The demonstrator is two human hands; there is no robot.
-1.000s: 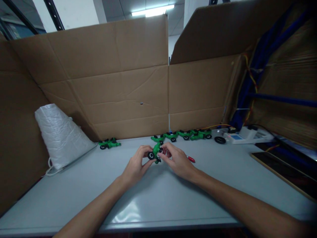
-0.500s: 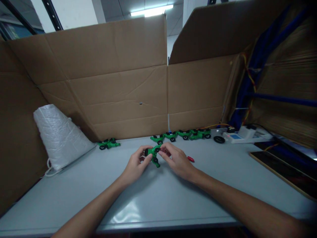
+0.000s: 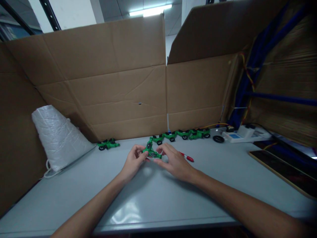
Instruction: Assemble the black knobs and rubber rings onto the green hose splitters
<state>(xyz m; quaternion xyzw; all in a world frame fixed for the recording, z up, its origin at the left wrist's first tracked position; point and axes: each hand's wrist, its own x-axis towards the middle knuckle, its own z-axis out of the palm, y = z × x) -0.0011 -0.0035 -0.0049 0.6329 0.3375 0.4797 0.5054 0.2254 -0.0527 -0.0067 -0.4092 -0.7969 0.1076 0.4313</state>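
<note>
A small green toy vehicle with black wheels sits between both my hands, just above the grey table. My left hand pinches its left end with curled fingers. My right hand grips its right side, fingers closed round it. A red pen lies on the table just right of my right hand.
A row of similar green toy vehicles lines the back edge, and one more stands apart at the left. A white plastic bag leans at the left. Cardboard walls enclose the table. A white device, a loose black wheel and a dark board lie at the right.
The toy has been turned in my hands from tilted upright to lying nearly flat, and both hands have shifted slightly away from me.
</note>
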